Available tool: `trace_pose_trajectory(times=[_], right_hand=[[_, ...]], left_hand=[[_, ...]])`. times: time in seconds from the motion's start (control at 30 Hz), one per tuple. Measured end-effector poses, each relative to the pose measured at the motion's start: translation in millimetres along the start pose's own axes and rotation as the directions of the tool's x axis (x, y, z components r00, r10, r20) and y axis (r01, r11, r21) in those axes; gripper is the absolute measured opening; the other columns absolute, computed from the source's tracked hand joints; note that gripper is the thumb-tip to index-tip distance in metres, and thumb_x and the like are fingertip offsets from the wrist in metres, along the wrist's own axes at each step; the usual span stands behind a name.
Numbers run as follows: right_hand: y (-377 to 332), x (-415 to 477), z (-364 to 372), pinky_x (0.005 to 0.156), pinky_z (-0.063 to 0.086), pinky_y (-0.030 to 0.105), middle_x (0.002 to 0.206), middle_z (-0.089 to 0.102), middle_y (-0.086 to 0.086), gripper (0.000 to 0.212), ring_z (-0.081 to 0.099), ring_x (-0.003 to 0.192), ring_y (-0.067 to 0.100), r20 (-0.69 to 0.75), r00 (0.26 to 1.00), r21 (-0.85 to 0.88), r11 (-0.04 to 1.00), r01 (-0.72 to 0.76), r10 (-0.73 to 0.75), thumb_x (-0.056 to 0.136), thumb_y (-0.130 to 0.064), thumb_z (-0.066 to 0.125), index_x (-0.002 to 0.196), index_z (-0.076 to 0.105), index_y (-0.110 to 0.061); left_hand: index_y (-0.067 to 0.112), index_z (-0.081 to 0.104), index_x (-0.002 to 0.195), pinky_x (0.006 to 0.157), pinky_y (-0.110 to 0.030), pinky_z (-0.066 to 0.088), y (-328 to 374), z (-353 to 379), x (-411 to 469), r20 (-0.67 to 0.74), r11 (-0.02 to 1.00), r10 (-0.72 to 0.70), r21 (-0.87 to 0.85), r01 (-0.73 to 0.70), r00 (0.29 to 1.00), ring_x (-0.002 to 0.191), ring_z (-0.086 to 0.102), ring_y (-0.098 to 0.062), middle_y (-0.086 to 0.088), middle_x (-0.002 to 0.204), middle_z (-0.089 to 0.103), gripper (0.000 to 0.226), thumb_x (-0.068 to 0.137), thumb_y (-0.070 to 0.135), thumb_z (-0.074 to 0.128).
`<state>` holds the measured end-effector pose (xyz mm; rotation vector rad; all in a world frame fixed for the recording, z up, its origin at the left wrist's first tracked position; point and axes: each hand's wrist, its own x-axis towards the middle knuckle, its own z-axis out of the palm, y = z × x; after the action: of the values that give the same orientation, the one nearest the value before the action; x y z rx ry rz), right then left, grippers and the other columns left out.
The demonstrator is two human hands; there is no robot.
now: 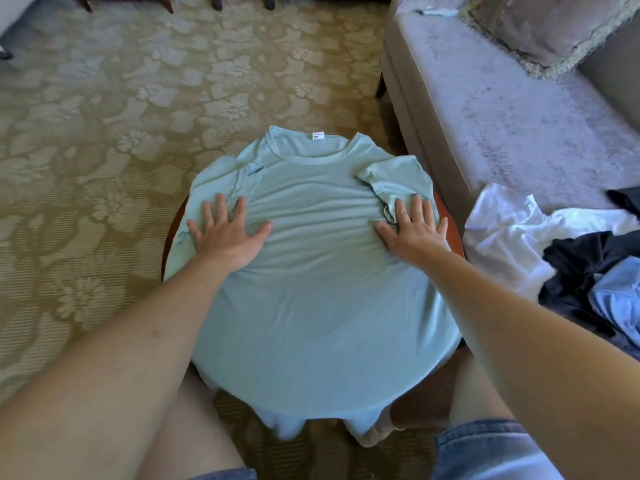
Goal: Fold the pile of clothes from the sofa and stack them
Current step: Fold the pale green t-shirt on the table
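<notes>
- The patterned carpet (104,150) lies to the left of the table and beyond it.
- The left hand (227,230) lies flat on the shirt near the table's left edge. Its fingers are straight and spread wide, and the fingertips reach the end of the left sleeve, which is folded inward.
- The pale green T-shirt (318,289) is spread over almost the whole round table (455,233). The collar with its white label is at the far edge, and the hem hangs over the near edge. Shallow wrinkles run across the chest between the two hands.
- Brown wooden rim shows only in slivers at the table's left and right edges.
- The right hand (414,230) lies flat near the right edge with its fingers spread. They rest on the bunched end of the right sleeve, which is also folded inward.
- The grey sofa (502,116) stands just beside the table on the right.
- The pile of clothes (571,265) lies on the near part of the sofa seat: a white piece, a black one and a light blue one, crumpled together.
- A fringed cushion (540,29) leans in the sofa's far corner.
</notes>
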<state>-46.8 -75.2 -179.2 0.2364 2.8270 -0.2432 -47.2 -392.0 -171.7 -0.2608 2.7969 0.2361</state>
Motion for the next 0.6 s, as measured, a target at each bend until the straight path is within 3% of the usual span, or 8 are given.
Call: trace_pose_trajectory(times=[0.03, 0.1, 0.2, 0.27, 0.37, 0.5, 0.6], right_hand=[[1, 2, -6, 0.117, -0.006, 0.054, 0.162, -0.013, 0.004, 0.077, -0.014, 0.149, 0.022, 0.04, 0.999, 0.029, 1.0, 0.004, -0.005, 0.093, -0.069, 0.023, 0.155, 0.004, -0.028], [6, -5, -13, 0.118, -0.004, 0.053, 0.162, -0.01, 0.003, 0.078, -0.011, 0.149, 0.021, 0.038, 0.999, 0.135, 0.991, 0.003, -0.009, 0.092, -0.066, 0.034, 0.154, 0.007, -0.027], [24, -39, -5, 0.119, 0.01, 0.052, 0.162, 0.001, 0.007, 0.087, 0.004, 0.149, 0.026, -0.124, 0.991, 0.281, 0.96, -0.015, 0.051, 0.088, -0.057, 0.054, 0.154, 0.008, -0.023], [41, -68, 7, 0.117, 0.019, 0.051, 0.16, 0.012, 0.013, 0.09, 0.016, 0.146, 0.032, -0.176, 0.978, 0.368, 0.929, -0.045, 0.117, 0.087, -0.051, 0.059, 0.154, 0.01, -0.019], [57, -103, 17, 0.113, 0.029, 0.048, 0.155, 0.02, 0.018, 0.087, 0.03, 0.139, 0.039, -0.101, 0.963, 0.547, 0.822, -0.156, 0.25, 0.091, -0.043, 0.059, 0.155, 0.005, -0.017], [69, -138, 21, 0.105, 0.035, 0.044, 0.15, 0.033, 0.025, 0.082, 0.04, 0.132, 0.043, 0.031, 0.94, 0.606, 0.742, -0.288, 0.34, 0.097, -0.039, 0.049, 0.155, -0.002, -0.014], [78, -152, 18, 0.103, 0.039, 0.045, 0.144, 0.044, 0.022, 0.071, 0.045, 0.128, 0.041, -0.027, 0.947, 0.632, 0.739, -0.232, 0.32, 0.095, -0.019, 0.047, 0.155, 0.01, -0.015]], left_hand=[[0.032, -0.001, 0.155, 0.117, -0.056, -0.007, -2, -6, 0, 0.0, 0.998, 0.007, -0.057, -0.007, 1.0, 0.149, -0.014, -0.027, -0.003, 0.163, -0.011, 0.077, 0.092, 0.071, 0.021], [0.028, 0.011, 0.155, 0.118, -0.055, -0.003, -12, -12, -12, -0.133, 0.992, -0.012, -0.127, -0.005, 0.991, 0.149, -0.007, -0.026, -0.003, 0.163, 0.001, 0.07, 0.096, 0.062, 0.029], [0.024, 0.019, 0.153, 0.119, -0.051, 0.008, -34, 1, -52, -0.328, 0.972, -0.11, -0.233, 0.033, 0.938, 0.147, 0.004, -0.031, -0.008, 0.16, 0.008, 0.072, 0.093, 0.052, 0.048], [0.024, 0.013, 0.154, 0.118, -0.047, 0.016, -48, 14, -78, -0.258, 0.923, -0.208, -0.37, 0.102, 0.944, 0.145, 0.009, -0.034, -0.011, 0.16, 0.007, 0.083, 0.089, 0.051, 0.057], [0.024, 0.004, 0.155, 0.116, -0.047, 0.02, -58, 21, -111, -0.128, 0.838, -0.279, -0.517, 0.176, 0.952, 0.145, 0.015, -0.036, -0.014, 0.16, 0.008, 0.093, 0.087, 0.049, 0.062], [0.023, -0.002, 0.156, 0.11, -0.044, 0.029, -70, 17, -143, -0.084, 0.836, -0.272, -0.514, 0.193, 0.958, 0.14, 0.031, -0.036, -0.013, 0.158, 0.024, 0.089, 0.092, 0.043, 0.058], [0.031, 0.002, 0.155, 0.102, -0.044, 0.038, -84, 6, -151, -0.024, 0.824, -0.297, -0.512, 0.244, 0.954, 0.128, 0.046, -0.039, -0.011, 0.151, 0.04, 0.078, 0.094, 0.028, 0.05]])
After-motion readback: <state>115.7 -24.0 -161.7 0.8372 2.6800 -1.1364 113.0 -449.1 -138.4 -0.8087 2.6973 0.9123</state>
